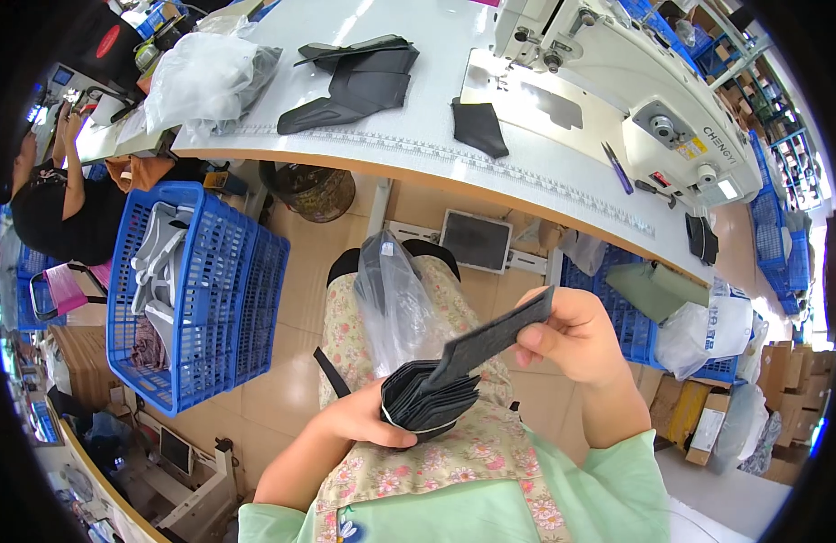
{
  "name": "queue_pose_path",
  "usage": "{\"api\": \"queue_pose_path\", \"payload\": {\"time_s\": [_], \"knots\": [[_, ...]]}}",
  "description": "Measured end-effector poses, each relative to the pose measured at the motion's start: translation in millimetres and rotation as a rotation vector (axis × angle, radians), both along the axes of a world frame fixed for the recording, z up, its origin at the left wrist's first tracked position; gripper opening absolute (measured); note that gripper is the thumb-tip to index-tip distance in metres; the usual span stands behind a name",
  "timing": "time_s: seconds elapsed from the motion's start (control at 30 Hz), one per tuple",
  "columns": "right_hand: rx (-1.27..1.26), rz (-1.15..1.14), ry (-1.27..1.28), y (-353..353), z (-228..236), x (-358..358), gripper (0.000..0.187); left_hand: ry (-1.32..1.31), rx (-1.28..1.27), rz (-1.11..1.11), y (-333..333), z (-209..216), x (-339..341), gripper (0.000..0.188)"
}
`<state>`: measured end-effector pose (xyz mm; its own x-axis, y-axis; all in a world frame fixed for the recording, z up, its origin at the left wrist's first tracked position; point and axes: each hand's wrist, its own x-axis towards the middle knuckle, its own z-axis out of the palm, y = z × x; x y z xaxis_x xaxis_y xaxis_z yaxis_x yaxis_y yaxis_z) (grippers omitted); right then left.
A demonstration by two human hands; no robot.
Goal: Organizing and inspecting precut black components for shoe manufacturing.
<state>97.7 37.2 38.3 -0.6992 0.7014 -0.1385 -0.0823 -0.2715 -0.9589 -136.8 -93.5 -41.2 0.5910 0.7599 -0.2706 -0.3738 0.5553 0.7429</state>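
Observation:
My left hand is closed round a bundle of black fabric pieces, with a pale band visible round its lower part. In my right hand, thumb and fingers pinch the end of one flat black fabric strip. The strip's other end overlaps the top of the bundle. Both hands are above my lap, over a flowered apron. A clear plastic bag lies across my legs just beyond the bundle.
Ahead is a sewing table with a white sewing machine, black cut pieces, a smaller black piece and a pen. Blue baskets stand at left. A foot pedal is below. Another person sits far left.

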Motion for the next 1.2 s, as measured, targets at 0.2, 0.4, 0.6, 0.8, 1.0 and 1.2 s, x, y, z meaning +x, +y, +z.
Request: {"api": "queue_pose_path", "payload": {"time_s": [0.2,0.4,0.6,0.8,1.0,1.2], "knots": [[0.033,0.081,-0.091,1,3,-8,0.012,-0.025,-0.018,0.032,-3,-3,-1,0.080],[0.430,0.132,-0.275,5,1,-8,0.014,-0.061,-0.045,0.012,-5,-5,-2,0.080],[0.702,0.268,-0.358,18,14,-6,0.018,-0.073,-0.054,-0.045,-3,-3,3,0.079],[0.725,0.509,-0.365,39,15,6,0.016,0.023,0.031,-0.152,3,1,7,0.083],[0.601,0.539,-0.336,37,5,10,0.020,0.021,0.086,-0.114,0,-1,8,0.090],[0.402,0.476,-0.433,30,5,8,0.019,-0.071,-0.020,-0.184,0,-5,6,0.098]]}}
